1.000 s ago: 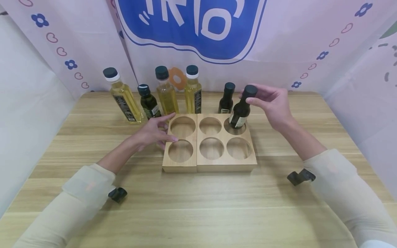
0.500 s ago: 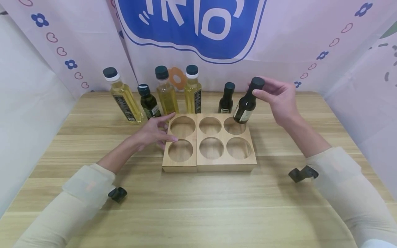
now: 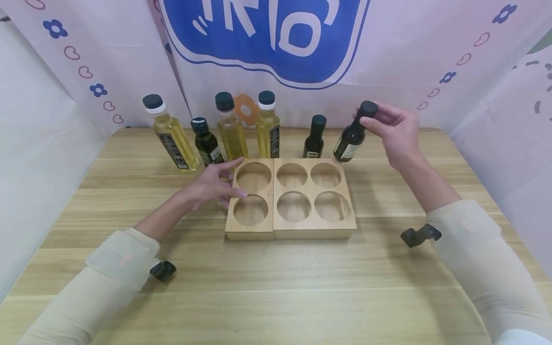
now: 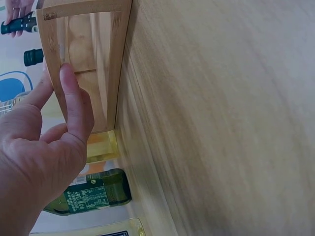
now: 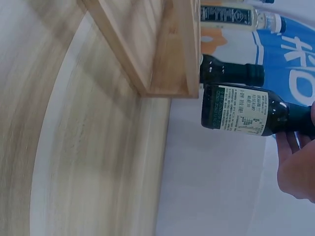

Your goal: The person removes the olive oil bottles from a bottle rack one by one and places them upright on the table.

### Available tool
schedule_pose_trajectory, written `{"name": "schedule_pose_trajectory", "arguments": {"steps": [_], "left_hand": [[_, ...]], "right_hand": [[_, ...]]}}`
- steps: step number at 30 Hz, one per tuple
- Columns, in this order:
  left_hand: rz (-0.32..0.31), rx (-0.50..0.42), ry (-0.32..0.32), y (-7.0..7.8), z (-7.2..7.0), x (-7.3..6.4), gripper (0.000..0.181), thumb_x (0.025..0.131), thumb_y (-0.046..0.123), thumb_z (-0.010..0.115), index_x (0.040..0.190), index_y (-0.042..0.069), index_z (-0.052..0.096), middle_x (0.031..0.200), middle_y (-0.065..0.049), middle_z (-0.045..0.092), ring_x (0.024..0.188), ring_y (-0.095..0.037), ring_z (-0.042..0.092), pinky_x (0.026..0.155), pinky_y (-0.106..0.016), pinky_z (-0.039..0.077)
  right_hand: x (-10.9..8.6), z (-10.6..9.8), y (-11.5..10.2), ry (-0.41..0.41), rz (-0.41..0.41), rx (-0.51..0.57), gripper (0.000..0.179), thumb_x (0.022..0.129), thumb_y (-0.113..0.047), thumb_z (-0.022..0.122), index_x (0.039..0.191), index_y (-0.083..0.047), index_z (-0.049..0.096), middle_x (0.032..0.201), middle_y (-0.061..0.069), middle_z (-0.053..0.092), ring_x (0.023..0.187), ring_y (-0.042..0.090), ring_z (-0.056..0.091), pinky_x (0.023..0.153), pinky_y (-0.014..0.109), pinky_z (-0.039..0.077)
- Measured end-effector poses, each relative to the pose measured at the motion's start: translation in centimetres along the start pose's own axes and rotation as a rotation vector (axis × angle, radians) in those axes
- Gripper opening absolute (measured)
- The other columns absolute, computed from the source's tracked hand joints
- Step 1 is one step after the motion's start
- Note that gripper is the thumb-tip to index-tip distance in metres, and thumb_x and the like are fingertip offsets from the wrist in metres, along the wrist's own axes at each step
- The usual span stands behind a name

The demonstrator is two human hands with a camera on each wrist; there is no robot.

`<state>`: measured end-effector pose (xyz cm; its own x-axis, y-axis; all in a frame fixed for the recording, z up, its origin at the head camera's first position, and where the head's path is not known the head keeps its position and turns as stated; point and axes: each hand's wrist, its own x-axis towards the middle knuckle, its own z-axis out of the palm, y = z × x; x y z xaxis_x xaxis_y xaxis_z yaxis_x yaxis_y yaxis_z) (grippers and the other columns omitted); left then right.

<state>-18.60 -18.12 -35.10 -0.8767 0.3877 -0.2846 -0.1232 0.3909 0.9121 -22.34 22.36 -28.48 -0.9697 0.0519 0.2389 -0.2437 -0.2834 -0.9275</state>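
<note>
My right hand (image 3: 398, 132) pinches a small dark glass bottle (image 3: 350, 143) by its black-capped neck. The bottle tilts in the air just behind the right back corner of a wooden bottle rack (image 3: 315, 233); its printed label (image 5: 243, 110) shows in the right wrist view. At the rack's left end my left hand (image 3: 214, 184) grips the top board. In the left wrist view one finger (image 4: 76, 105) reaches into the open side under that board. The rack has two sections with round holes, and no bottle stands in them.
Behind the rack stand another small dark bottle (image 3: 314, 141), two clear bottles of yellow oil (image 3: 233, 136) and a small green bottle (image 3: 209, 146). A further tall oil bottle (image 3: 172, 141) is at the left. A printed cloth (image 3: 388, 57) hangs behind the table (image 3: 276, 292).
The small dark bottle has come up out of the rack's right back hole and moved right and back with my right hand. My left hand and the rack have stayed put.
</note>
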Motion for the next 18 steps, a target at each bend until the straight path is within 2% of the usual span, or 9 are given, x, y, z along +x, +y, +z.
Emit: {"name": "schedule_pose_trajectory", "arguments": {"steps": [9,18], "left_hand": [[0.003,-0.001,-0.004,0.0,0.0,0.0,0.097,0.088,0.001,0.082,0.166,0.019,0.025,0.101,-0.011,0.042,0.06,-0.011,0.058,0.06,-0.039,0.067],[0.005,-0.014,-0.007,-0.3,-0.1,0.2,0.097,0.088,0.001,0.082,0.165,0.018,0.026,0.1,-0.01,0.042,0.056,-0.014,0.059,0.062,-0.042,0.067]], "right_hand": [[1.1,-0.9,0.9,0.034,0.02,-0.034,0.031,0.084,0.016,0.077,0.111,0.0,0.078,0.096,0.009,0.08,0.093,0.017,0.078,0.095,0.027,0.061],[1.9,-1.4,2.3,0.096,0.105,-0.098,0.034,0.082,0.014,0.08,0.11,-0.006,0.078,0.093,0.003,0.08,0.09,0.012,0.078,0.09,0.023,0.061]]}}
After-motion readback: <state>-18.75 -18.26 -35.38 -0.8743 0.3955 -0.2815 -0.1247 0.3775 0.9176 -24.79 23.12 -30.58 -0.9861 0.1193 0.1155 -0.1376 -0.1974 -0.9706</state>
